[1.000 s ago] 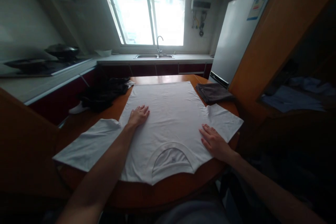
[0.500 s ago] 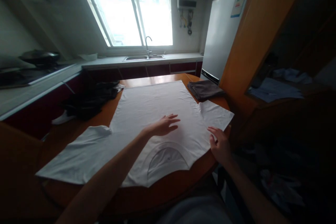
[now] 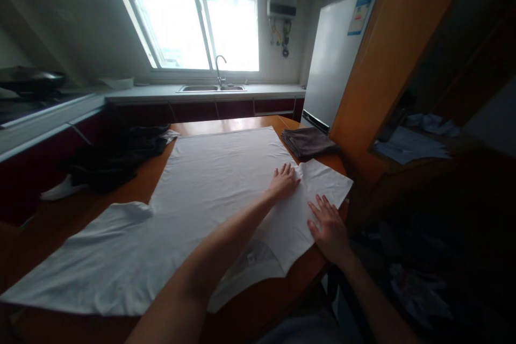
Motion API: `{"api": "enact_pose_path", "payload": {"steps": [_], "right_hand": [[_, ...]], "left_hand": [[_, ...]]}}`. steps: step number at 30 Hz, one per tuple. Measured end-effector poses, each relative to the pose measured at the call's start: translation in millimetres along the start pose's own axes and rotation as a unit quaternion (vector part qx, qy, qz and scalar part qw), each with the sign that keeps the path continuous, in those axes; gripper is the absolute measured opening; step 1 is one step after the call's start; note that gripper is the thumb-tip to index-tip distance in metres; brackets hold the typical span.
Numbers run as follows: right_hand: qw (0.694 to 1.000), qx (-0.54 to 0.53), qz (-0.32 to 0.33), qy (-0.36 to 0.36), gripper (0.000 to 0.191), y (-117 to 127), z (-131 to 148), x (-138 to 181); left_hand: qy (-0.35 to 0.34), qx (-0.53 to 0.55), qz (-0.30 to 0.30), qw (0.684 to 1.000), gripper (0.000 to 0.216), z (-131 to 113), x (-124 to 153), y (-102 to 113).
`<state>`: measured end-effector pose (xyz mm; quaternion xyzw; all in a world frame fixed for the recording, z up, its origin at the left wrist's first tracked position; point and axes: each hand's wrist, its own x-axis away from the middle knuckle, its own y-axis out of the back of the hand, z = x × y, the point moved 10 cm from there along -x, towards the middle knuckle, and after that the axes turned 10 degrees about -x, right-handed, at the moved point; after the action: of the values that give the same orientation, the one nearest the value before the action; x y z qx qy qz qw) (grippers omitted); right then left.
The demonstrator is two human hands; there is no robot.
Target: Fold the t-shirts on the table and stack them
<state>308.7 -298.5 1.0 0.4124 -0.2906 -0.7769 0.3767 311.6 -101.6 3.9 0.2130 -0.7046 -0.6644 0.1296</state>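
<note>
On white shirt [image 3: 213, 166], I laid left hand [image 3: 283, 183] beside sleeve [image 3: 326, 178], right hand [image 3: 330, 228] at shoulder [image 3: 299, 241]; fingers spread, apparently steadying it.

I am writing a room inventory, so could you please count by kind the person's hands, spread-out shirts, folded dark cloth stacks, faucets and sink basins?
Hands: 2 (left hand, right hand)
White shirt, spread out: 1
Folded dark cloth stack: 1
Faucet: 1
Sink basins: 2
Total: 7

We are reading no text
We are seeing a blurred sticker [image 3: 360, 13] on the refrigerator [image 3: 332, 59], a tiny tag [image 3: 251, 257] inside the shirt [image 3: 213, 172].
</note>
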Motion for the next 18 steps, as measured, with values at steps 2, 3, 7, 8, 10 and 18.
{"api": "enact_pose_path", "payload": {"steps": [2, 3, 7, 8, 10, 18], "right_hand": [[1.0, 0.002, 0.001, -0.007, 0.048, -1.2, -2.2, 0.0], [1.0, -0.001, -0.004, -0.008, 0.047, -0.9, -3.3, 0.2], [0.998, -0.036, -0.041, -0.01, 0.047, 5.3, -6.2, 2.5], [0.998, -0.042, -0.043, -0.012, 0.046, 5.6, -6.6, 3.2], [0.998, -0.047, -0.039, -0.019, 0.044, 4.8, -7.3, 3.9], [0.996, -0.061, -0.05, -0.032, 0.043, 5.5, -9.1, 3.1]], "left_hand": [[-0.006, 0.01, -0.025, 1.0, 0.058, -1.9, 0.8, -4.7], [-0.012, 0.018, -0.032, 0.999, 0.056, -2.4, 1.4, -5.9], [-0.022, 0.044, -0.045, 0.998, 0.052, 1.9, 2.9, -5.3], [-0.023, 0.043, -0.042, 0.998, 0.053, 2.6, 3.3, -5.5], [-0.028, 0.032, -0.027, 0.999, 0.055, 1.4, 4.8, -7.5], [-0.04, 0.012, 0.006, 0.999, 0.063, -4.7, 9.6, -8.7]]}}
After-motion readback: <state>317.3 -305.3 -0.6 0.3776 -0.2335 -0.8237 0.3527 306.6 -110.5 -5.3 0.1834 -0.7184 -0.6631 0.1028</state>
